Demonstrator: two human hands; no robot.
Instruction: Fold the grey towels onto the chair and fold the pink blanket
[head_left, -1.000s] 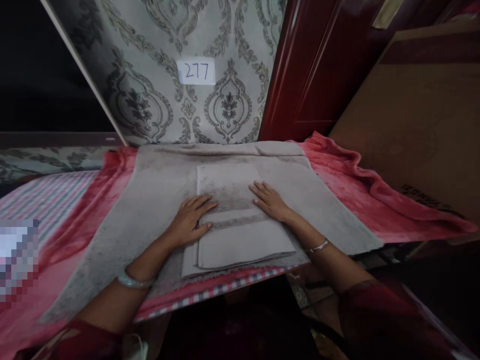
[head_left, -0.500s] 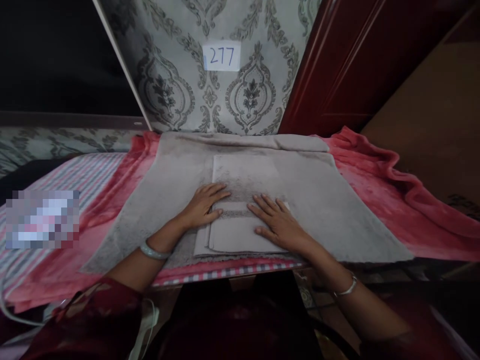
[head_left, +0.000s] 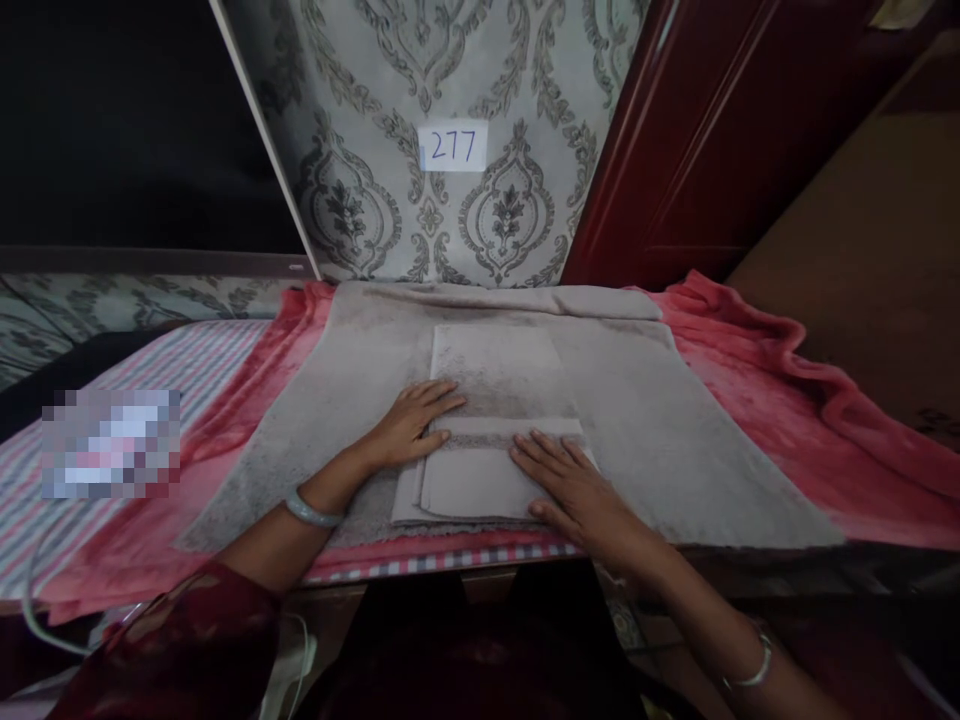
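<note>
A folded grey cloth (head_left: 480,490) at the near edge

We see the folded grey cloth lying flat on a wider grey spread (head_left: 675,430), near the middle of its front edge; our left hand (head_left: 409,425) rests palm down across its left edge, fingers nearly together and straight, thumb held apart; our right hand (head_left: 574,490) lies over its right side, closer to us, fingers slightly fanned and thumb away from them; neither hand is clamped on anything. Beneath the grey spread we see a pink blanket (head_left: 757,430), showing at both sides and rumpled on the right; a checked cloth (head_left: 172,365) shows at the left and along the front; on the patterned wall (head_left: 502,90) facing us is a white card (head_left: 453,146) reading 277; a dark screen (head_left: 135,130) stands to its left.
</note>
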